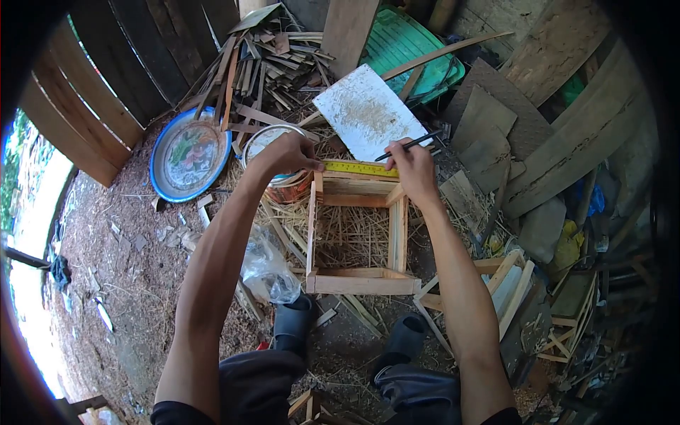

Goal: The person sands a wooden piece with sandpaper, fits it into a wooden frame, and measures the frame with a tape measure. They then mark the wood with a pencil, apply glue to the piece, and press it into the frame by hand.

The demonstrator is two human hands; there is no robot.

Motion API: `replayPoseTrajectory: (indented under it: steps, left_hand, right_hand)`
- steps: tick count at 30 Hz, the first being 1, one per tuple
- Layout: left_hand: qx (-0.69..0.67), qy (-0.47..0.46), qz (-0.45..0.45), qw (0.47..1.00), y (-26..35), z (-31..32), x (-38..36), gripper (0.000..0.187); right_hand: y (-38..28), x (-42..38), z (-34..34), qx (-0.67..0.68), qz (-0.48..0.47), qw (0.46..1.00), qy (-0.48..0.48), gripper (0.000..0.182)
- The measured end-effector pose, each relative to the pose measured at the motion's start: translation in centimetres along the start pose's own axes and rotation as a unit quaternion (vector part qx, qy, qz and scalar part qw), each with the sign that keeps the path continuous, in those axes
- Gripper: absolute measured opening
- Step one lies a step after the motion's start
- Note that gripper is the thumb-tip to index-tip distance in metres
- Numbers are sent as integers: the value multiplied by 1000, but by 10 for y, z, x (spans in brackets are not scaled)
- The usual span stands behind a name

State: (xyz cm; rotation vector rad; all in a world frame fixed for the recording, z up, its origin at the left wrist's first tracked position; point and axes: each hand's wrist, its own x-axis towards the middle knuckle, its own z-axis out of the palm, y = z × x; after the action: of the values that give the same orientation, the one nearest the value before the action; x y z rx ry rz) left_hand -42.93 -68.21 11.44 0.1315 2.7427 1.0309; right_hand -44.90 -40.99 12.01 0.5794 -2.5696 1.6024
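A yellow measuring tape [358,168] is stretched along the far edge of an open wooden frame [365,285]. At its left end, over the frame's far left corner, my left hand [289,154] is closed on the tape. My right hand [412,168] pinches the other end near the far right corner and also holds a dark pencil or pen [414,144], which points left. The frame is a box shape with straw-like scraps visible through its middle.
A bucket [289,188] stands just left of the frame, with a blue-rimmed tray [190,157] farther left. Beyond lie a white board [370,113], a wood-strip pile [273,67] and a green crate [397,49]. Wooden frames [506,283] and planks lie right; a plastic bag [268,269] lies left.
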Motion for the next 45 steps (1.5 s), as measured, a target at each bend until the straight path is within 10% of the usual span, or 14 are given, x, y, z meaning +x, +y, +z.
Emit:
replayPoseTrajectory:
  steps: [7,10,19,30,38,41,45]
  left_hand:
    - [10,-20,15,1000,16,-29,-33,32]
    - [27,21,21,999,48,-55,-64,29]
    - [-20,115,186,975,164,-80,-168,34]
    - [-358,172,69,915,289,51,-198,65]
    - [-666,-110,-120,728,340,159,-176,44]
    - [-651,-170,-237,701,379,193,-176,33]
    - [-595,-272,-161,739,419,243,-181,26]
  right_hand:
    - [-17,0,-54,-183,30,980,68,29]
    - [-74,-34,-80,71,225,970,-64,26]
    - [-214,-100,-134,219,118,968,-23,17]
    - [-226,-213,-140,-73,-33,985,153,21]
    - [-160,-293,-181,226,216,945,96,39]
    - [-77,-311,-210,147,275,940,139,36]
    - [-80,-344,-267,-116,342,919,161,48]
